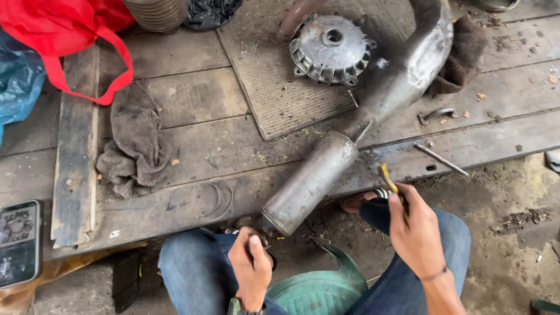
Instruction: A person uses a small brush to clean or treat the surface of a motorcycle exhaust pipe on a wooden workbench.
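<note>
A long grey metal exhaust pipe (326,169) lies slanted across the wooden platform (192,99), its open end near my knees. My left hand (251,265) is closed around a small dark object just below that end; what it is cannot be made out. My right hand (414,230) is raised to the right of the pipe and grips a small tool with a yellow handle (386,177), pointing up toward the pipe's body. I sit on a green plastic stool (318,289) in blue jeans.
A round metal hub (331,48) rests on a ribbed mat (274,87) at the back. A grey rag (137,143) lies left, with a red bag (64,29) behind. A phone (18,242) sits at the far left. A thin metal rod (441,159) lies right.
</note>
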